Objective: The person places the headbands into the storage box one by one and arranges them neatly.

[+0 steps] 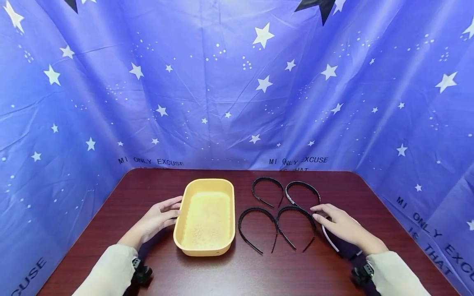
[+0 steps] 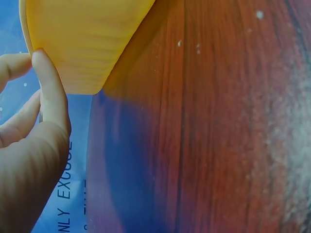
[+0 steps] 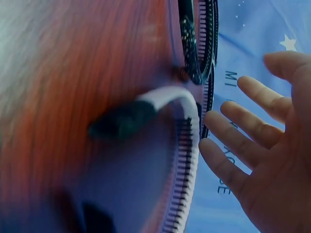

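1. left hand is resting open, fingers straight, fingertips touching the left wall of the yellow oblong plastic tub on the dark red wooden table.
2. right hand is lying open, fingers spread, over a white toothed plastic headband, gripping nothing.
3. four black toothed plastic headbands are lying between tub and right hand.

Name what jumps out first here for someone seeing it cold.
The yellow tray sits mid-table, with the left hand touching its left wall. To its right lie four black toothed headbands in two rows on the dark wood table. The right hand hovers, fingers spread, over a white headband at the right end of the near row.
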The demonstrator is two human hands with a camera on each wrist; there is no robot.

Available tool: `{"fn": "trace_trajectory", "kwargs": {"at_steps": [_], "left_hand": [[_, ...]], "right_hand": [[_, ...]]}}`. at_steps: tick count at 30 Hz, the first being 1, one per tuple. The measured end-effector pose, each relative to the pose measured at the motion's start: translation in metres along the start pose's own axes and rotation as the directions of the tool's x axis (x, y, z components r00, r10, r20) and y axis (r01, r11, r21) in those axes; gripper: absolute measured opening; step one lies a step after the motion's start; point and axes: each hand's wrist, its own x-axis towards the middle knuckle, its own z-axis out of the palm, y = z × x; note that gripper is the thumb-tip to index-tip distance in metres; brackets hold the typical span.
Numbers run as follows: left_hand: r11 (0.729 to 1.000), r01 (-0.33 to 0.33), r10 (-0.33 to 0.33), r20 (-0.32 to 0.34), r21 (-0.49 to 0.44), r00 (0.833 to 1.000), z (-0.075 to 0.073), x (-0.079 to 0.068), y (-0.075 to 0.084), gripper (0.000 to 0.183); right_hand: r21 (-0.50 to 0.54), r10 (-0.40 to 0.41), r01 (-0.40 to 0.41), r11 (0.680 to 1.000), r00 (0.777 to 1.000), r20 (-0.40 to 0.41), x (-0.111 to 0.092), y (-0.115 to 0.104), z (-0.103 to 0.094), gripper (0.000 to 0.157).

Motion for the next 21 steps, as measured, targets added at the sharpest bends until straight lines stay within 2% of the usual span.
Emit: {"fn": "trace_trajectory", "kwargs": {"at_steps": [3,9,15,21], "left_hand": [[1.0,-0.009,0.009,0.009,-0.007,1.0,0.001,0.001,-0.001,0.064],[1.0,0.001,-0.001,-0.014,-0.019,1.0,0.001,0.003,-0.003,0.063],[1.0,0.009,-0.009,-0.007,-0.027,1.0,0.001,0.006,-0.004,0.063],[1.0,0.016,-0.016,-0.015,-0.005,1.0,0.001,0.004,-0.005,0.064]], "right_hand": [[0.042,-0.022,0.022,0.999,1.0,0.012,0.003,-0.001,0.004,0.027],[0.106,-0.087,0.082,0.991,0.995,0.045,0.014,-0.006,0.017,0.026],[0.104,-0.137,0.131,0.986,0.989,0.052,0.025,-0.017,0.027,0.022],[0.11,-0.14,0.129,0.986,0.985,0.096,0.038,-0.03,0.036,0.021]]}}
